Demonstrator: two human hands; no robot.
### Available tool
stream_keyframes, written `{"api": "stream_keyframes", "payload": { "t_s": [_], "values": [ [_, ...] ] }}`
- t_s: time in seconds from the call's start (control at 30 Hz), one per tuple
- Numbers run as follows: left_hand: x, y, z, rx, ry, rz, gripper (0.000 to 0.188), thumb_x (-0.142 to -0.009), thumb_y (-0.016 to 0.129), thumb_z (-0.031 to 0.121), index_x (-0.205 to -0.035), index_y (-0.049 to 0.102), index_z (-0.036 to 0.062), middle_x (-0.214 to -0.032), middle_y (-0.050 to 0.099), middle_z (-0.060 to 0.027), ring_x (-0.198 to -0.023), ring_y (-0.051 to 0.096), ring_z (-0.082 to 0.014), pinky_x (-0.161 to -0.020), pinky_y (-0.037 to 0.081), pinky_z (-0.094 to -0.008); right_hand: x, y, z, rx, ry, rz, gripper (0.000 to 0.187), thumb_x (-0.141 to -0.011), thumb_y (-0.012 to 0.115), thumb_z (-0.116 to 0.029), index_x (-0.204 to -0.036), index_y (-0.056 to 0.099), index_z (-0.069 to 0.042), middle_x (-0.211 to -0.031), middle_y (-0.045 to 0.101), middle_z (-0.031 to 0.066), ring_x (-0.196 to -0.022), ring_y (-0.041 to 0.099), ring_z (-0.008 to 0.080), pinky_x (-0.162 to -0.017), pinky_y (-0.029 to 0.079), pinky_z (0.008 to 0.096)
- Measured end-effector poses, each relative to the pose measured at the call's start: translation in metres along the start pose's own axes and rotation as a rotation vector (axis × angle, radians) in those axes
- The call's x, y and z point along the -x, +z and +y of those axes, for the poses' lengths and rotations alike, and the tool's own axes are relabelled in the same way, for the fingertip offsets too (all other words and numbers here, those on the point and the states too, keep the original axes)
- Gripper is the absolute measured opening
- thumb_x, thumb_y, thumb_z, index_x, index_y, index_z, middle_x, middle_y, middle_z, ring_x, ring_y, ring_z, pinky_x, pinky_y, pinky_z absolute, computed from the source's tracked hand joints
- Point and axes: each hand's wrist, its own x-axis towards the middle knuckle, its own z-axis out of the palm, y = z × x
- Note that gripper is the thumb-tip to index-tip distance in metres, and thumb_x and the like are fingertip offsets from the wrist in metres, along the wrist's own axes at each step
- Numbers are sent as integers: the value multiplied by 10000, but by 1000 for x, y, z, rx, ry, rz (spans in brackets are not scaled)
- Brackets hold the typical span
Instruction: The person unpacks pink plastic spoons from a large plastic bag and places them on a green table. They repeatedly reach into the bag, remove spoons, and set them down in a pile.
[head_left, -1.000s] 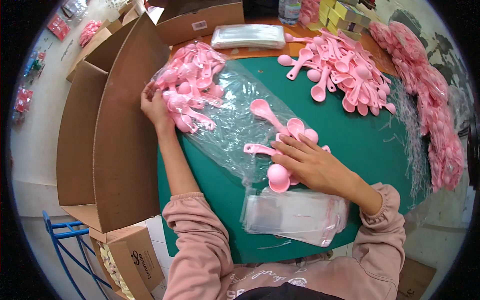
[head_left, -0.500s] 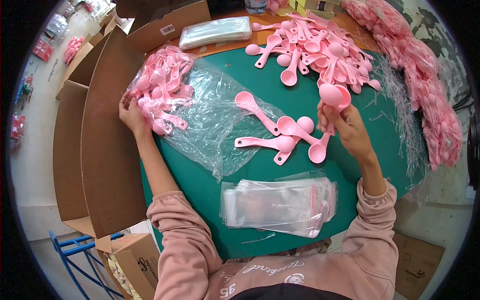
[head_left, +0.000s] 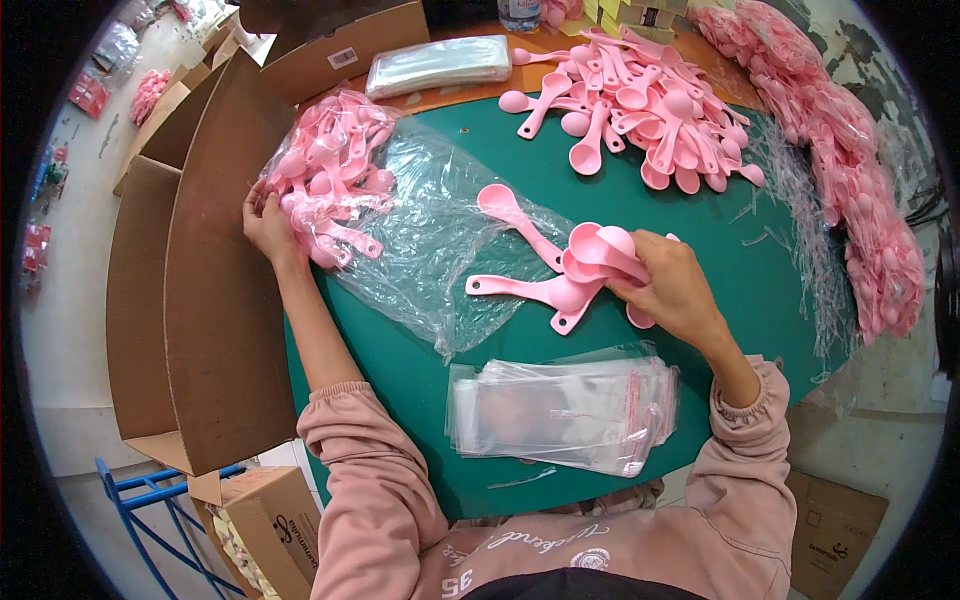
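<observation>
My left hand (head_left: 268, 225) is closed on the edge of a large clear plastic bag (head_left: 425, 250) at the left of the table. Inside it lie many small bagged pink spoons (head_left: 335, 150). In my right hand (head_left: 675, 292), near the middle, are pink spoons (head_left: 622, 262), gripped by their handles with the round bowls pointing left. They are just above a few loose pink spoons, among them one with a long handle (head_left: 515, 286) and another (head_left: 500, 203) partly on the bag. My right hand hides part of this group.
A big pile of pink spoons (head_left: 660, 110) covers the back right. Flat clear pouches (head_left: 560, 410) lie near me, with more clear bags (head_left: 440, 66) at the back. A cardboard box (head_left: 225, 270) stands at the left; bundles of bagged spoons (head_left: 850, 180) line the right edge.
My right hand has come down and left with the pink spoons, from beside the big pile to the loose group. The left hand stays at the bag's edge.
</observation>
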Motion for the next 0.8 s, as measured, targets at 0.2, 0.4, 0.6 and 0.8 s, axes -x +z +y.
{"api": "stream_keyframes", "payload": {
  "t_s": [0.2,0.4,0.6,0.8],
  "values": [
    [4,5,2,-8,8,0,237,-783,466,-70,-1009,522,-28,-938,543,-71,-842,534,-140,-751,441,-229,-6,7,-18,-67,-204,194,259,-705,611,-128,-900,487,-12,-843,480,163,-751,530,334,-630,403,389],
    [-1,1,-2,-18,22,-6,247,-783,474,-72,-1022,517,-25,-947,544,-73,-847,534,-137,-750,444,-228,-12,34,-48,-5,-298,129,245,-717,614,-106,-901,493,1,-882,486,164,-705,557,319,-576,446,380],
    [2,5,0,34,8,-5,236,-778,454,-71,-1003,516,-38,-950,544,-82,-867,537,-145,-758,444,-237,-13,37,-49,132,-282,19,238,-651,655,-127,-838,548,-24,-795,557,122,-629,581,297,-542,447,386],
    [4,7,3,58,-18,-4,237,-776,451,-74,-1002,516,-39,-956,542,-87,-869,539,-147,-755,445,-239,-17,26,-43,-38,-269,6,202,-567,653,-102,-754,605,-44,-689,594,125,-636,580,312,-561,458,382]
  ]
}}
